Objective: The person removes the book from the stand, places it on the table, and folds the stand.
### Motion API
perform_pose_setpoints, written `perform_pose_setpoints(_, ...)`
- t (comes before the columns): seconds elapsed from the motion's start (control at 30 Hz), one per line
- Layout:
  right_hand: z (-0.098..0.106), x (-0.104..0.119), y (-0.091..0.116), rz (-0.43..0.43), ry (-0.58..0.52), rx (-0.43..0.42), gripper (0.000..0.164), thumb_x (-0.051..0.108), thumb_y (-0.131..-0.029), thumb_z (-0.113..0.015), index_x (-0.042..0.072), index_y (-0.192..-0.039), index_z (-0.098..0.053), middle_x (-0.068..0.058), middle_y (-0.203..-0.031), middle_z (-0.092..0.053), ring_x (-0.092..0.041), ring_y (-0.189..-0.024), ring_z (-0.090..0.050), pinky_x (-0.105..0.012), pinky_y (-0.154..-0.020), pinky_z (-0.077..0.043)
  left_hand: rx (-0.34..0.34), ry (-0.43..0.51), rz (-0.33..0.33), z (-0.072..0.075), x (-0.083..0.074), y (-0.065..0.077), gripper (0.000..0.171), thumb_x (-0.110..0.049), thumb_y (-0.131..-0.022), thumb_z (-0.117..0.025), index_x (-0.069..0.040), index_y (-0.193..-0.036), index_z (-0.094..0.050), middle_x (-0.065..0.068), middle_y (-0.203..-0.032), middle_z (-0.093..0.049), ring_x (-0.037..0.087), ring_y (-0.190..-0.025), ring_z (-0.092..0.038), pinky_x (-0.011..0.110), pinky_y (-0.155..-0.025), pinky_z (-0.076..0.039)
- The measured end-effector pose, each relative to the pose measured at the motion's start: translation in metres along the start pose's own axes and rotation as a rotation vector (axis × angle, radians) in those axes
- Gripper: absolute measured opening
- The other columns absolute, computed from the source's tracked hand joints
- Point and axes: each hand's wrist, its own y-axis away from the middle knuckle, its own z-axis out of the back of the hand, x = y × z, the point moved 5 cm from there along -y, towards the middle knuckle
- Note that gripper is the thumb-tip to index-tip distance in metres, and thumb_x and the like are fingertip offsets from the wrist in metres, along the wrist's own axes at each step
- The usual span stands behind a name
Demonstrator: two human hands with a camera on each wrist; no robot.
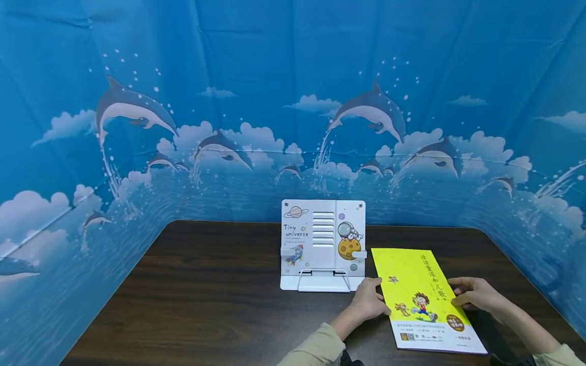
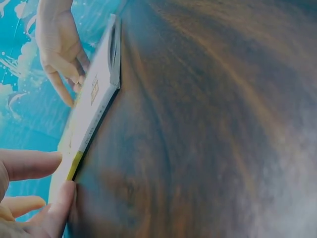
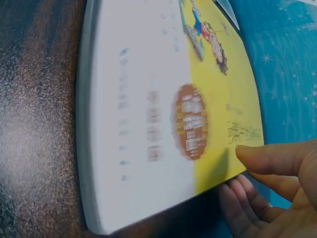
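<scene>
A yellow and white children's book [image 1: 412,274], its cover printed with a running cartoon child, lies face up at the right of the table. My left hand [image 1: 370,299] holds its left edge. In the left wrist view, the left thumb and fingers [image 2: 64,198] meet the cover edge and spine. At the opposite edge my right hand [image 1: 478,295] pinches the book, thumb on the cover and the other fingers under the edge. A shadow shows under that edge in the right wrist view. The undersides of the fingers are partly hidden.
A white metal book stand [image 1: 323,244] with space drawings, clips and a wire support stands upright behind the left hand, left of the book. The dark wooden table [image 1: 206,284] extends to the left. A blue dolphin-print curtain [image 1: 256,101] surrounds its back and sides.
</scene>
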Motion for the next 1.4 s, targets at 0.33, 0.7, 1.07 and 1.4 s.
perform_pose_setpoints(0.33, 0.004, 0.033, -0.007, 0.130, 0.045, -0.031, 0.062, 0.012, -0.082, -0.061, -0.018, -0.128, -0.033, -0.013, -0.096, -0.055, -0.021, -0.081, -0.051, -0.033, -0.067, -0.048, 0.093, -0.071, -0.073, 0.044, 0.001, 0.016, 0.043, -0.006, -0.075, -0.070, -0.002, -0.117, -0.059, 0.006, -0.108, -0.060, 0.008, -0.080, -0.058, 0.019, -0.064, -0.047)
perform_pose_setpoints(0.7, -0.011, 0.094, -0.015, 0.259, -0.032, -0.009, 0.068, 0.017, -0.087, -0.059, -0.015, -0.135, -0.022, -0.023, -0.107, -0.054, -0.036, -0.097, -0.056, -0.047, -0.080, -0.048, -0.086, -0.266, -0.355, 0.137, 0.008, 0.035, 0.034, -0.004, -0.079, -0.065, -0.001, -0.112, -0.059, 0.011, -0.109, -0.060, 0.026, -0.093, -0.059, 0.028, -0.075, -0.049)
perform_pose_setpoints(1.07, -0.042, 0.140, -0.028, 0.313, -0.066, -0.004, 0.062, 0.021, -0.086, -0.061, -0.007, -0.134, -0.033, -0.026, -0.116, -0.051, -0.036, -0.102, -0.054, -0.049, -0.083, -0.047, -0.452, -0.300, -0.269, 0.236, 0.046, 0.041, 0.035, -0.006, -0.077, -0.069, -0.001, -0.111, -0.060, 0.012, -0.103, -0.059, 0.024, -0.087, -0.058, 0.038, -0.072, -0.051)
perform_pose_setpoints(1.4, -0.067, 0.164, -0.048, 0.410, -0.127, -0.016, 0.052, 0.009, -0.089, -0.055, -0.006, -0.133, -0.033, -0.026, -0.114, -0.050, -0.035, -0.102, -0.053, -0.045, -0.082, -0.048, -0.418, -0.253, -0.172, 0.243, 0.058, 0.023, 0.046, -0.003, -0.079, -0.067, 0.001, -0.122, -0.052, 0.017, -0.110, -0.056, 0.027, -0.093, -0.058, 0.040, -0.080, -0.048)
